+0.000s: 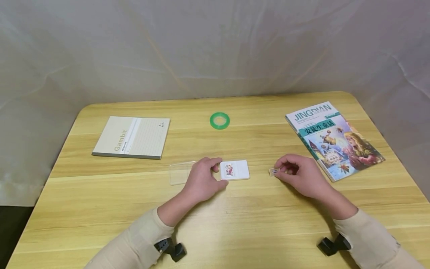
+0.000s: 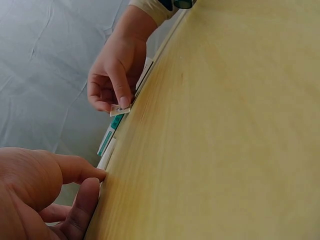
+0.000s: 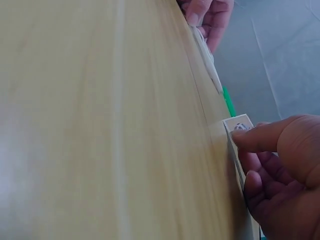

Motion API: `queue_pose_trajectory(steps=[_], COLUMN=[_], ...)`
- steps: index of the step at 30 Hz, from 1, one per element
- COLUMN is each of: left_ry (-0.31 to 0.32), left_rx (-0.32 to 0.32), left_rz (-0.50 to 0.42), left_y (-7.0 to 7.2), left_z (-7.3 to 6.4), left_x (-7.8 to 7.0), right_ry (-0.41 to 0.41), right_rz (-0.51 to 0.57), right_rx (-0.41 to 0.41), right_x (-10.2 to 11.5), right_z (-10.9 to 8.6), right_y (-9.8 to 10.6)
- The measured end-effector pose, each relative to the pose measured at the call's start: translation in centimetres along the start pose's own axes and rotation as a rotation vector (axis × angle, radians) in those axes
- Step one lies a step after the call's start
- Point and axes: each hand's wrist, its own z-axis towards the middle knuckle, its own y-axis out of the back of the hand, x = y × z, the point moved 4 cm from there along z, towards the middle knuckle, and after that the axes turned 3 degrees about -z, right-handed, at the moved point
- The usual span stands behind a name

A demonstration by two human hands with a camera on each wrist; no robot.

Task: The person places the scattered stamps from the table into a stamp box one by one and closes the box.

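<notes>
My left hand (image 1: pixel 203 179) grips the left end of a small white card case (image 1: pixel 241 170), thumb on its near edge and fingers at the far one. On that case lies a tiny playing card (image 1: pixel 229 170) with a colourful figure. Partly behind this hand is a clear plastic lid (image 1: pixel 178 174), flat on the table. To the right, my right hand (image 1: pixel 302 175) pinches a small card (image 3: pixel 238 122) with a dark print between thumb and fingers. In the left wrist view the pinched card (image 2: pixel 120 110) is held by one end, its other end sticking out past the fingertips.
A green tape roll (image 1: pixel 220 120) lies beyond the case. The beige notebook (image 1: pixel 132 137) is at the back left of the wooden table (image 1: pixel 215 231). On the right, a colourful book (image 1: pixel 336 140) lies just beyond the right hand. A pale curtain (image 1: pixel 215 48) hangs behind.
</notes>
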Motion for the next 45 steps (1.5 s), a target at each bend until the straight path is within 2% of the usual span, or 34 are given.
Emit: queue_pose_trajectory(steps=[13, 18, 28, 45], left_ry=[-0.002, -0.003, 0.007, -0.006], left_rx=[-0.007, -0.004, 0.006, -0.006], left_rz=[-0.001, -0.005, -0.007, 0.008], left_y=[0.0, -0.1, -0.2, -0.1], left_z=[0.0, 0.1, 0.2, 0.2], left_x=[0.1, 0.2, 0.2, 0.2], right_ry=[-0.071, -0.090, -0.085, -0.064], right_rz=[0.230, 0.268, 0.246, 0.075], right_rx=[0.059, 0.106, 0.152, 0.156], right_x=[1.7, 2.4, 3.2, 3.6], right_z=[2.0, 3.0, 3.9, 4.5], right_y=[-2.1, -3.3, -4.6, -5.5])
